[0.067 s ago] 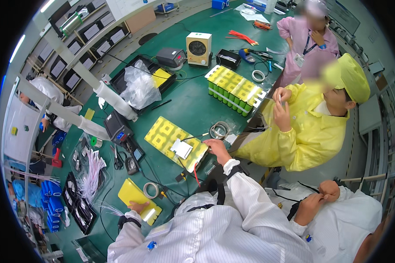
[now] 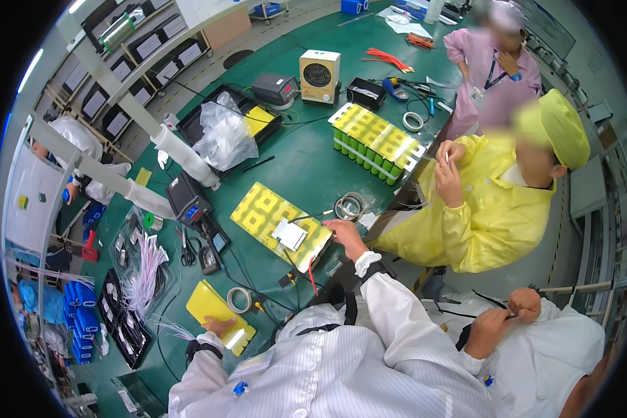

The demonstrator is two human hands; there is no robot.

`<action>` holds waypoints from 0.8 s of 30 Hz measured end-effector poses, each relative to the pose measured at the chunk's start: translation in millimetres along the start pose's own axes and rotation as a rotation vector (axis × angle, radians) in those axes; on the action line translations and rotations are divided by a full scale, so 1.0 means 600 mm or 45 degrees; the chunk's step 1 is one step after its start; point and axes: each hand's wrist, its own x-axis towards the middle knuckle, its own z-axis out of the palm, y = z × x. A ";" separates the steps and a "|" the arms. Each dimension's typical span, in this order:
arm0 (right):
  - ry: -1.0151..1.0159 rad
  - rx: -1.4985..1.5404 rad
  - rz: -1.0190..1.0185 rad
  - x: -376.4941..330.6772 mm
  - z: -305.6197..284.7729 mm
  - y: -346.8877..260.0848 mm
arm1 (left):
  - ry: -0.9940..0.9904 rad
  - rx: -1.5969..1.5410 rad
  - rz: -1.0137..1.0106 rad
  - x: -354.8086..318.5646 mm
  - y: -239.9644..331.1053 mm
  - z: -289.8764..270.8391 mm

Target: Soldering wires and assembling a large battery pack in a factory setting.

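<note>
In front of me lies a battery pack (image 2: 258,214) with a yellow patterned top and a white rectangular module (image 2: 289,235) on it. My right hand (image 2: 348,238) grips the pack's right corner between thumb and fingers. A red wire (image 2: 313,275) and dark cables come off the pack's near side. Closer to me on the left, my left hand (image 2: 219,326) rests with fingers stretched out on a stack of yellow sheets (image 2: 203,301). A roll of tape (image 2: 240,300) sits at the stack's upper edge.
A second pack with green cells (image 2: 369,157) stands farther back. Tape rolls (image 2: 348,206), a soldering station (image 2: 189,202), scissors (image 2: 187,251) and a white wire bundle (image 2: 143,275) surround the work. A co-worker in yellow (image 2: 481,202) stands at the right; another person's hands (image 2: 501,324) are beside me.
</note>
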 end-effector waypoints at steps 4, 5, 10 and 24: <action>-0.099 -0.205 -0.025 0.016 0.001 -0.002 | -0.031 0.032 -0.034 -0.007 0.004 0.002; -0.156 -0.187 -0.016 0.018 0.003 -0.007 | -0.120 0.098 0.028 0.019 -0.017 0.009; -0.084 -0.485 -0.181 0.035 -0.004 0.004 | -0.104 0.266 0.085 0.028 -0.013 0.014; -0.140 -0.569 0.128 0.025 0.000 -0.023 | -0.134 0.190 -0.149 0.017 -0.014 0.023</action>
